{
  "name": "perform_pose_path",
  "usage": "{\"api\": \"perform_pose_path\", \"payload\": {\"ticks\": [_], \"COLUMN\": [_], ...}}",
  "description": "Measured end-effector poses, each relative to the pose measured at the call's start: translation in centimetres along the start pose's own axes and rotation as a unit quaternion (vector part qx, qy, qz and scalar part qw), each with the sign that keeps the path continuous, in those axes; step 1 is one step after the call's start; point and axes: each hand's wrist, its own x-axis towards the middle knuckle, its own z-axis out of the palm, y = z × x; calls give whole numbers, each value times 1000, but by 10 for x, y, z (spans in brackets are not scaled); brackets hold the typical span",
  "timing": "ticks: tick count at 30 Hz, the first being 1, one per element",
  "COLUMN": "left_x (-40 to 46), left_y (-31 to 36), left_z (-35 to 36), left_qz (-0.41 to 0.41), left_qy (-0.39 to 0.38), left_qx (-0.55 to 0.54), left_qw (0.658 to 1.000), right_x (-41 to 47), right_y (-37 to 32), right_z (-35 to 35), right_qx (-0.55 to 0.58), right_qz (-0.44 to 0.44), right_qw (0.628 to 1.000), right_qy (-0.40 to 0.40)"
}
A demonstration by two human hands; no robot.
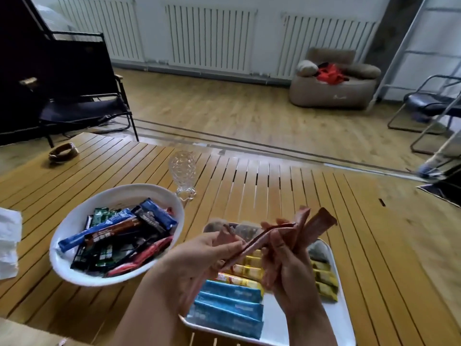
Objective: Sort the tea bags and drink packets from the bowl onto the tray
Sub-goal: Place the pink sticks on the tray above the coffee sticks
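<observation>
White panel radiators (210, 37) line the far wall above a wood-plank floor (224, 106). A black folding chair (82, 96) stands at left, a beige floor sofa (334, 81) at right holding red cloth, beyond the slatted wooden tabletop (274, 186).

Between the bowl (74, 228) and the tray (334, 318) ran a strip of bare worktop (274, 186), partly covered by the left forearm. A glass (183, 174) stood just behind the bowl's far rim. Right of the tray and behind it the slats lay open. White paper (8, 243) sat at the left edge, near the bowl.
</observation>
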Motion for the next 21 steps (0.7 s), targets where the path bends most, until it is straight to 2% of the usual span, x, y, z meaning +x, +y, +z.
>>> {"api": "perform_pose_path", "payload": {"ticks": [3, 5, 8, 10, 14, 21], "left_x": [1, 0, 9, 15, 19, 16], "left_y": [-9, -14, -18, -19, -24, -22], "left_z": [6, 9, 16, 13, 8, 24], "left_qz": [24, 46, 47, 35, 44, 150], "left_qy": [11, 49, 187, 243, 263, 298], "left_qx": [9, 14, -35, -87, -125, -133], "left_qw": [1000, 998, 981, 965, 956, 933], "right_x": [2, 4, 2, 0, -2, -1], "right_y": [-3, -3, -4, -6, -6, 3], "right_z": [-8, -12, -15, -18, -23, -20], "right_qx": [-19, -5, -24, -29, -39, -80], "right_qz": [3, 21, 48, 61, 50, -11], "right_qw": [991, 980, 978, 979, 980, 964], "right_qy": [134, 196, 203, 191, 190, 252]}}
